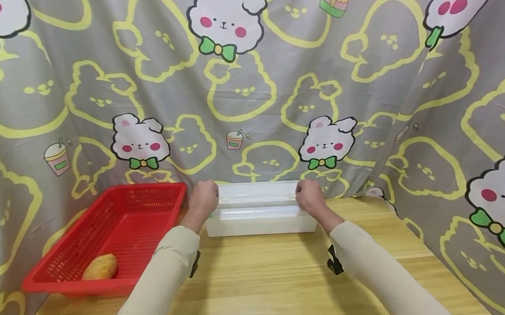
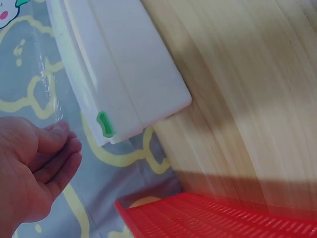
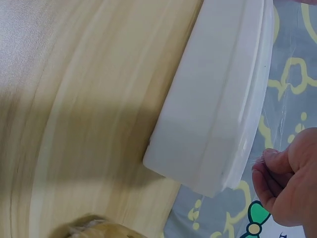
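A white cling film dispenser box (image 1: 261, 224) stands at the back of the table, its lid (image 1: 255, 191) raised. At the box's left end my left hand (image 1: 204, 198) pinches an edge of clear cling film (image 2: 55, 101) between thumb and fingers. Across from it, my right hand (image 1: 311, 196) pinches the film's other side at the right end. In both wrist views the film shows as faint shiny creases against the curtain. On the box's left end sits a small green tab (image 2: 105, 124).
To the left, a red plastic basket (image 1: 107, 286) holds one yellow-brown, potato-like item (image 1: 101, 267). A yellowish-brown item (image 3: 101, 230) with shiny wrap shows at the right wrist view's bottom edge. A patterned curtain (image 1: 246, 79) hangs right behind the wooden table (image 1: 262, 285).
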Tool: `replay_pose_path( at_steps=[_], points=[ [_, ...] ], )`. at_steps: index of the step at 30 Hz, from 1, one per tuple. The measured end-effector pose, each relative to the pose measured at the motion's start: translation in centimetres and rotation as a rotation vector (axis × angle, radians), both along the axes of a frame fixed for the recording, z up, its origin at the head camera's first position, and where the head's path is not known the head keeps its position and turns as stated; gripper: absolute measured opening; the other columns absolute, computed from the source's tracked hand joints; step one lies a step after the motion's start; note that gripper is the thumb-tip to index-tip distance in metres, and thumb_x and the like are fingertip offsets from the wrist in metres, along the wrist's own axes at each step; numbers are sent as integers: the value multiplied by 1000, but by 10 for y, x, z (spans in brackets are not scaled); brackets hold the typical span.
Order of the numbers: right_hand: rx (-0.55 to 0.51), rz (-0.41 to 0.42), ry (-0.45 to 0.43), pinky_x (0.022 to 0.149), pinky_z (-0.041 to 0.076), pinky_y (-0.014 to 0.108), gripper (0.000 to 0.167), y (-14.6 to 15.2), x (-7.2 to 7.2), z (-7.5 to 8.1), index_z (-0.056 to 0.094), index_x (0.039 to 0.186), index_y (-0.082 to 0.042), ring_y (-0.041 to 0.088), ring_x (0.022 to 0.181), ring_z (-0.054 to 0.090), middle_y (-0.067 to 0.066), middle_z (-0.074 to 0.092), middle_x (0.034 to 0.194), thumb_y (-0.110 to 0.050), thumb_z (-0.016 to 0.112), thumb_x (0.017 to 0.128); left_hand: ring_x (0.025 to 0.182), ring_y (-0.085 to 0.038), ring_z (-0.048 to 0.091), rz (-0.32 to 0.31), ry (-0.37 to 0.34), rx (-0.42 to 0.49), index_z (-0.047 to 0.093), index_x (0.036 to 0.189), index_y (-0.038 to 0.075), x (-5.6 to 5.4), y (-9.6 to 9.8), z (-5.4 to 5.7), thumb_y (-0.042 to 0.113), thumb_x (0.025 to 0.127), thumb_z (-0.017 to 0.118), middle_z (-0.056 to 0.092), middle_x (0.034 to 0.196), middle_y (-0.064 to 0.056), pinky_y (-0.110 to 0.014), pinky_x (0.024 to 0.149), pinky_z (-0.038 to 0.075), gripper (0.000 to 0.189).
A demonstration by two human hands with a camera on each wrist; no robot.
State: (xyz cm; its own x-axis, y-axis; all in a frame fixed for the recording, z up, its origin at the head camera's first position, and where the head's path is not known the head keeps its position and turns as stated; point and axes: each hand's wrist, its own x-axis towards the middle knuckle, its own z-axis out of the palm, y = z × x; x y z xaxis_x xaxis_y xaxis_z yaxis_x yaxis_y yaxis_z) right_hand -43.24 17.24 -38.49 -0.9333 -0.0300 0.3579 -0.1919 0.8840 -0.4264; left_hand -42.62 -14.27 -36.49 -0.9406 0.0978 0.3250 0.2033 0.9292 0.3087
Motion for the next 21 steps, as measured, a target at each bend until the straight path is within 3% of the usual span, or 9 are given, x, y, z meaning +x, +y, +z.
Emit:
replay_pose_path(
  at_steps=[7,14,21],
  points=[
    [19,6,27,73,55,42,22,1,1,8,72,79,-2,31,82,66,12,72,82,4,52,84,65,-25,61,-12,-1,4,71,68,8,-1,-3,5,-2,89,54,67,65,-6,-33,57,48,29],
    [-8,-5,20,64,49,36,24,1,3,17,68,70,-6,25,69,60,8,68,73,4,51,83,65,-26,60,-17,64,9,66,61,10,0,-3,11,-5,84,51,65,64,-7,-37,56,48,31],
    [-10,11,52,65,49,36,25,4,4,26,68,65,-5,24,67,59,8,66,66,4,51,81,59,-23,50,-41,62,12,55,53,11,3,-3,20,-7,83,48,48,51,-2,-30,50,38,35]
  ],
)
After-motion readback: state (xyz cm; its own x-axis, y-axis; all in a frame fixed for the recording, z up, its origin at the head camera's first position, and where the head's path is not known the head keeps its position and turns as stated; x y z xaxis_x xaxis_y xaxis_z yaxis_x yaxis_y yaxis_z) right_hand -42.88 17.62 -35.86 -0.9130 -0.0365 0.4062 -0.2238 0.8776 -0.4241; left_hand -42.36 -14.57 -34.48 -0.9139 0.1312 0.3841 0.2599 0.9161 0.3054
